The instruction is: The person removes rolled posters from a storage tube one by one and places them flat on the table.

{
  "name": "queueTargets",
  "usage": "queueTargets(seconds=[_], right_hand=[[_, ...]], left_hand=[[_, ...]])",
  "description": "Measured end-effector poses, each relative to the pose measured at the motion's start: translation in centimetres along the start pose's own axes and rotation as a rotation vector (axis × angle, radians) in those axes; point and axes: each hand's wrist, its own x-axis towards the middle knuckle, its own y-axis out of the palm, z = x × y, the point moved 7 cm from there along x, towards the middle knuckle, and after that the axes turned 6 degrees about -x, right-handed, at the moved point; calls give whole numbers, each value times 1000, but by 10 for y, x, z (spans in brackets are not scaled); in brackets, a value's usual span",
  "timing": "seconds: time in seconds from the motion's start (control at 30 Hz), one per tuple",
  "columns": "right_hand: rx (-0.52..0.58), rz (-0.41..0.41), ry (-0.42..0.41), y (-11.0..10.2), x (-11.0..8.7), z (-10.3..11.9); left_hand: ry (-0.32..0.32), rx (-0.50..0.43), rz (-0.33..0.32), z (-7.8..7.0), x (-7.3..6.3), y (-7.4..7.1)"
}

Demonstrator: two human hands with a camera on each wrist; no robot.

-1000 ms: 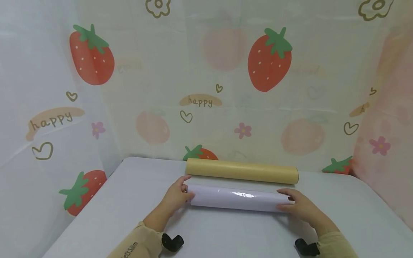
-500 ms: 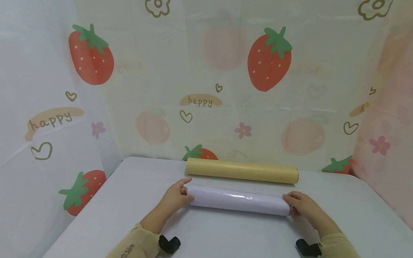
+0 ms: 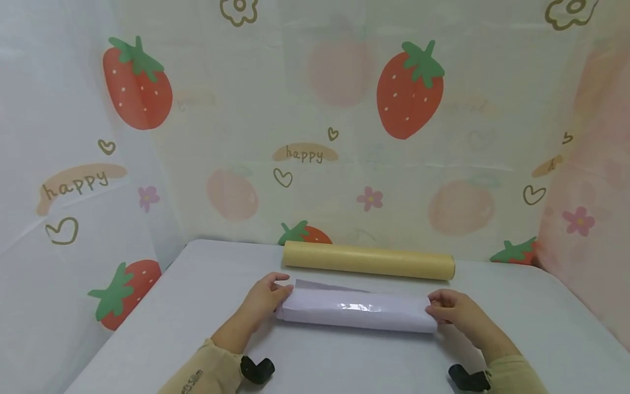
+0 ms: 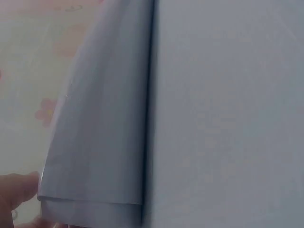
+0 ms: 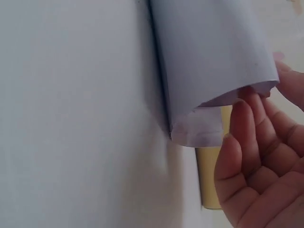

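A rolled sheet of glossy white paper (image 3: 356, 317) lies crosswise on the table, its back edge lifted at the left in the head view. My left hand (image 3: 262, 302) pinches the roll's left end, thumb (image 4: 21, 187) at the edge and the other fingers mostly hidden beneath. At the other end my right hand (image 3: 458, 309) pinches the rim. In the right wrist view its thumb (image 5: 290, 85) is on the outside and fingertips reach into the hollow end of the roll.
Behind the paper lies a yellow-brown tube (image 3: 369, 260), parallel to it, near the back of the white table (image 3: 344, 364). Strawberry-printed cloth (image 3: 315, 109) encloses the back and sides. Black wrist pieces (image 3: 258, 370) sit at both sleeves.
The white roll has loosened and flattened, and a back flap now shows at the left. Its front edge has moved slightly toward me. The right hand has shifted its hold at the rim.
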Motion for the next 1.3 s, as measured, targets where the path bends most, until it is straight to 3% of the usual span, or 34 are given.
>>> queueTargets(seconds=[0.17,0.33,0.53,0.73,0.87,0.97,1.13,1.3], right_hand=[[-49,-25,-96,-4,-2,11],[-77,-39,-126,-6,-5,15],[-47,81,-183,0,-12,10],[-61,207,-243,9,-22,7],[-48,260,-219,12,-26,6],[-2,252,-182,11,-25,7],[37,152,-100,8,-21,9],[11,63,-20,9,-21,8]], left_hand=[[-28,-18,-27,0,2,-1],[-23,-89,3,-4,-2,1],[-89,-247,85,6,-7,4],[-115,-225,108,9,-14,1],[-93,-203,115,5,-17,-2],[-89,-174,127,3,-18,-4],[-46,-160,172,-4,-25,-5],[7,-189,279,-10,-31,-4]])
